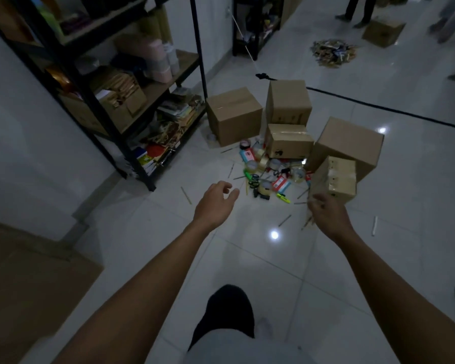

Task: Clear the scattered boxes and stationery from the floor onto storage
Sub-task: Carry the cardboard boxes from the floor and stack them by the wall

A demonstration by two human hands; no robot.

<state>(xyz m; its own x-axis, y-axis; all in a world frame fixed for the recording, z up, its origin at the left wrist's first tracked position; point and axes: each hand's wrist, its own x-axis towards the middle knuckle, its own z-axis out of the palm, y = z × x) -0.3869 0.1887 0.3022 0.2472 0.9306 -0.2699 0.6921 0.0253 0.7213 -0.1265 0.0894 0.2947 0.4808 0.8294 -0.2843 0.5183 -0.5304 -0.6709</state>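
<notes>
Both forearms reach out over the tiled floor [247,258] — left hand [216,203] and right hand [329,214] with fingers loosely curled, holding nothing. Beyond them, five cardboard boxes [234,114] ring scattered tape rolls [263,162], beside the metal shelving [153,95].

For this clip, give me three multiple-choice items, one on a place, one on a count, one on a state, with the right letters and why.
1. Where does the shelving unit stand relative to the cardboard boxes?
A. left of them
B. right of them
C. on top of them

2. How many cardboard boxes sit clustered around the stationery pile?
A. two
B. five
C. nine

3. What is the left hand holding?
A. a box
B. a tape roll
C. nothing

Answers:
1. A, the black rack stands along the wall left of the boxes.
2. B, five brown cartons ring the pile.
3. C, its fingers are loosely curled over bare floor.
</notes>
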